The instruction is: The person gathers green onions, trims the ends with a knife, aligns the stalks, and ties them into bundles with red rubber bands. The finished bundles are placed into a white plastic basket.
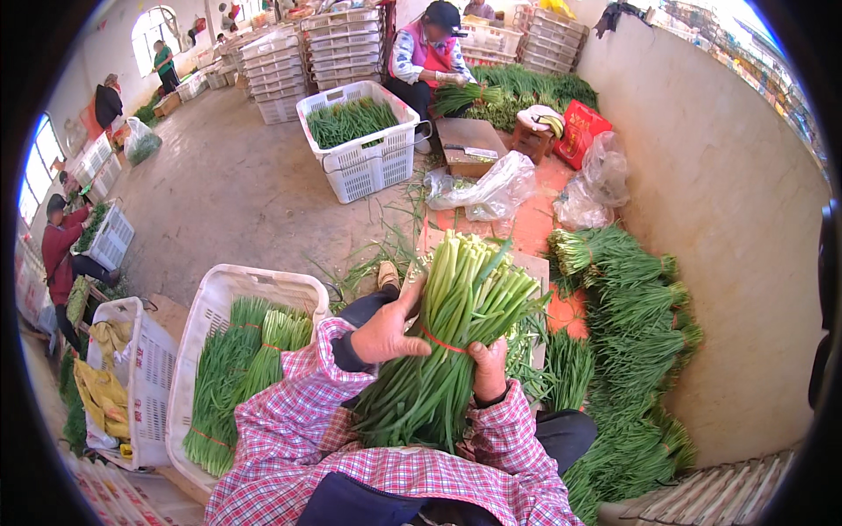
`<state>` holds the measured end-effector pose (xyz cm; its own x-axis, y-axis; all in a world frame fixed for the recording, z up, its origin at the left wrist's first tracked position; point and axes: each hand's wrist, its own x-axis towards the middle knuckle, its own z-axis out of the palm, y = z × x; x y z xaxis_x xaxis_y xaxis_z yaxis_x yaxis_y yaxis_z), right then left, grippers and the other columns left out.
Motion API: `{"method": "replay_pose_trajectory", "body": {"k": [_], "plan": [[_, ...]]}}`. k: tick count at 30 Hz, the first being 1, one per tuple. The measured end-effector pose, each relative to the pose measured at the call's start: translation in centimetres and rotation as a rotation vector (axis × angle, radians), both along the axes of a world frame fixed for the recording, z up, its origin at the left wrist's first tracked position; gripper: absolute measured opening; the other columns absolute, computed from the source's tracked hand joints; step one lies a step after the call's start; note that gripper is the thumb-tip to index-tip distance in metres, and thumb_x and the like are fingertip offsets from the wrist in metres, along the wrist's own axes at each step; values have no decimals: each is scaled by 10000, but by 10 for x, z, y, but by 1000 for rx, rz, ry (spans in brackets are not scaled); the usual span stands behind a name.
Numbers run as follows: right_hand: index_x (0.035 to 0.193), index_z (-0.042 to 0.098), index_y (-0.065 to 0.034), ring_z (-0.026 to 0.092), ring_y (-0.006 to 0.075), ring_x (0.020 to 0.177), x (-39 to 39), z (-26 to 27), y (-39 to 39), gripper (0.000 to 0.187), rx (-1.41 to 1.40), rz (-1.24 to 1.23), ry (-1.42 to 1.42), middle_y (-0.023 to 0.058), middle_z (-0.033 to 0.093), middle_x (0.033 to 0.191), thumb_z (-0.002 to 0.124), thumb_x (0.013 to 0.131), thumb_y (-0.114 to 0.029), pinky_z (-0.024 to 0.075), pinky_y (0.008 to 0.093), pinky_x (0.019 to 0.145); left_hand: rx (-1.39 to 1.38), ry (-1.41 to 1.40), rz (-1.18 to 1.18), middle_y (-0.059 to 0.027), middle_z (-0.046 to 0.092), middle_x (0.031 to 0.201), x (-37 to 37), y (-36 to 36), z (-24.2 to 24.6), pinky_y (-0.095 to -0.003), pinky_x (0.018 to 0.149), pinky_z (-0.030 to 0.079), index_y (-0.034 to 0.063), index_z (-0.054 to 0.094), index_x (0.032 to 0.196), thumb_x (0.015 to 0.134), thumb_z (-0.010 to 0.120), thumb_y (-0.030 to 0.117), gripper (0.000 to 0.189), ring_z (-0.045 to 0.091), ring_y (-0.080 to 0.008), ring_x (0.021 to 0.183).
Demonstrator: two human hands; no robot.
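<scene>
Before my chest is a thick bundle of green leafy stalks, like garlic chives (454,296), its pale cut ends pointing away from me. A red band (442,342) circles its middle. My right hand (487,368) grips the bundle's right side at the band, thumb on top. On the left side my left hand (391,332) lies against the stalks, thumb stretched over them towards the band and fingers partly hidden behind. Beneath the bundle, a board (536,269) bears loose leaves and trimmings. To my left, a white plastic crate (220,283) holds more banded bundles.
Many bundles (638,348) are piled along the right wall. Ahead are plastic bags (500,187), a knife (470,152) on a block, and a crate of greens (368,161). A co-worker (431,59) sits beyond, handling greens. Another crate with yellow cloths (148,368) stands far left.
</scene>
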<state>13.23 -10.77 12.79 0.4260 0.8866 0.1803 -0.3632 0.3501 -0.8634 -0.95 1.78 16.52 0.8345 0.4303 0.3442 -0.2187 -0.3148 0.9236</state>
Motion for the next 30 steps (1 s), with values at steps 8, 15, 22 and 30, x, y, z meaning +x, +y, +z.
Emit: {"method": "replay_pose_trajectory", "body": {"k": [8, 15, 22, 30], "plan": [[1300, 284, 36, 460, 217, 1105, -21, 6, 19, 755, 256, -75, -84, 133, 465, 1216, 660, 791, -375, 385, 344, 929, -171, -21, -21, -104, 317, 1388, 10, 22, 60, -322, 1051, 227, 43, 146, 1403, 539, 848, 275, 1138, 321, -188, 1254], [1234, 376, 30, 563, 340, 910, -9, 11, 16, 519, 131, -122, -952, 218, 530, 1043, 575, 762, -54, 456, 358, 776, -304, 142, -192, -95, 343, 1369, -21, 41, 72, -326, 1049, 232, 15, 195, 1381, 589, 785, 457, 1082, 331, -182, 1246], [877, 532, -13, 535, 342, 711, -13, -18, -17, 174, 34, -166, -982, 159, 521, 753, 594, 714, -21, 437, 400, 601, -367, 188, -217, -103, 355, 1360, -10, 33, 32, -328, 1035, 258, 16, 226, 1369, 581, 786, 483, 1074, 342, -192, 1239], [1044, 509, -46, 551, 306, 799, 64, -43, -65, 383, -727, -625, -1524, 172, 545, 891, 620, 678, -38, 467, 371, 656, -359, 129, -344, -120, 346, 1376, -12, 36, 0, -362, 1043, 260, -14, 215, 1370, 560, 761, 568, 1137, 355, -214, 1248]]}}
